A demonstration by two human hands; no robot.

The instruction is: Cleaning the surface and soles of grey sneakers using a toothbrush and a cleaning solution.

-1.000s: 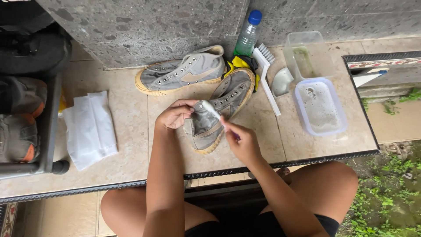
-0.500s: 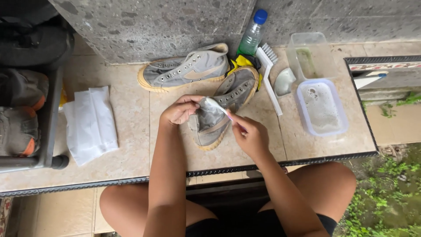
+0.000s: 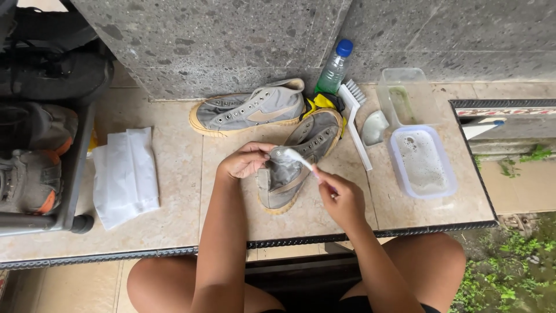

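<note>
The left hand grips the shoe, which lies diagonally toe-near; the right hand holds a toothbrush against it.

Soft even daylight, faint shadows, sharp centre, edges perhaps slightly bowed.

Single head camera, looking steeply down, close over the tiled ledge, facing the stone wall
</note>
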